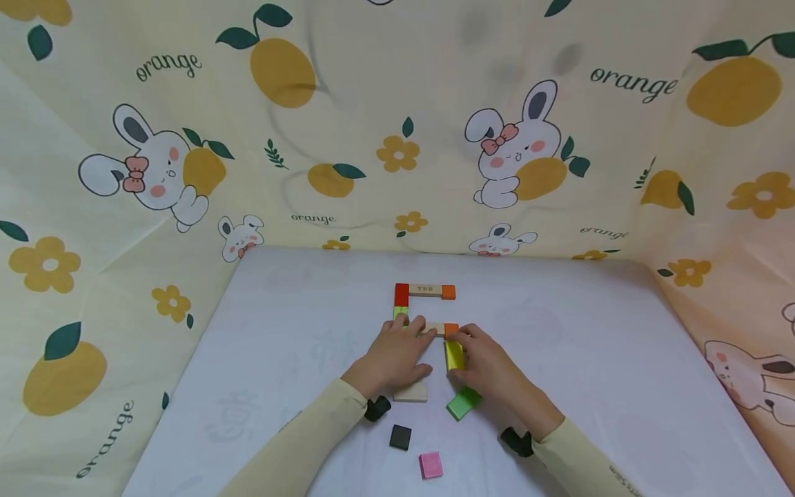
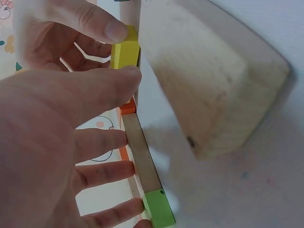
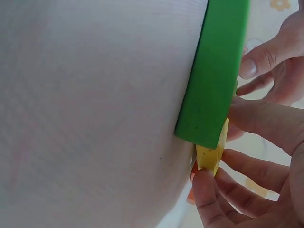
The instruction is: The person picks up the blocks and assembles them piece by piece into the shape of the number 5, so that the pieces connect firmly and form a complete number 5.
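Just this side of the nearer orange wooden cube [image 1: 451, 329], the right hand [image 1: 493, 366] pinches a yellow oblong wooden block [image 1: 455, 356]; left of that cube, the left hand [image 1: 394, 355] touches a pale wooden bar [image 2: 142, 154], fingers outstretched. Alignment seems underway, calling for a squaring nudge.

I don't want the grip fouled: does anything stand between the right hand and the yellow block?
Nothing visible does: the right hand grips the yellow block directly. The darker green block lies by the yellow one's near end, toward the person, not between them.
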Demonstrator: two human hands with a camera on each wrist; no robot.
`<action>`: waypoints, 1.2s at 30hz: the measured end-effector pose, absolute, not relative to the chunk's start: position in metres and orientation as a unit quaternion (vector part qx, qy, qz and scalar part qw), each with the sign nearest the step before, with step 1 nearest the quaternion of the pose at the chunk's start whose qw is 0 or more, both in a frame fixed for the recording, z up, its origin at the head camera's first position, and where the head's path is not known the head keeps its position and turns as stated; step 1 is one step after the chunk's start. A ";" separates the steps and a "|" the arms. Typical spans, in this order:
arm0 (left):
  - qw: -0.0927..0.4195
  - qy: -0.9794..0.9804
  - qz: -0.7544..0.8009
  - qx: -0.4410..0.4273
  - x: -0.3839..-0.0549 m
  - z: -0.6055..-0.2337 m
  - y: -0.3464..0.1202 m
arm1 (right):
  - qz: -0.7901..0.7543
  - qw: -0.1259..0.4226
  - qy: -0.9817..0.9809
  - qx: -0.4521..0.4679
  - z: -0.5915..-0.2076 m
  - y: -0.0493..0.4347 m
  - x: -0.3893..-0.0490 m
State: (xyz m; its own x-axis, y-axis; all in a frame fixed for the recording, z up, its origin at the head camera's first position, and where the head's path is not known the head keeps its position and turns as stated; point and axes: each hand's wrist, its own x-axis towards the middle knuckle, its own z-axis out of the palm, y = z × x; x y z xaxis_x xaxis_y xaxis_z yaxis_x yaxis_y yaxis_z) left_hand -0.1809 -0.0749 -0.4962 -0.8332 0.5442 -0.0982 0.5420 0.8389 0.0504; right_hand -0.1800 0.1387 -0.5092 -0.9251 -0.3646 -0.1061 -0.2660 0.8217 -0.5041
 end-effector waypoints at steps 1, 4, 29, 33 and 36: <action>0.053 0.957 0.012 0.284 -0.181 -0.496 -0.075 | -0.246 0.098 0.950 -0.165 -0.510 0.138 -0.180; 0.051 0.958 0.019 0.283 -0.180 -0.498 -0.074 | -0.241 0.093 0.952 -0.166 -0.509 0.138 -0.178; 0.054 0.959 0.019 0.277 -0.181 -0.499 -0.074 | -0.236 0.100 0.954 -0.154 -0.503 0.136 -0.179; 0.057 0.959 0.020 0.277 -0.182 -0.500 -0.074 | -0.239 0.102 0.954 -0.152 -0.504 0.137 -0.181; 0.059 0.959 0.020 0.276 -0.183 -0.502 -0.075 | -0.241 0.105 0.953 -0.152 -0.505 0.137 -0.181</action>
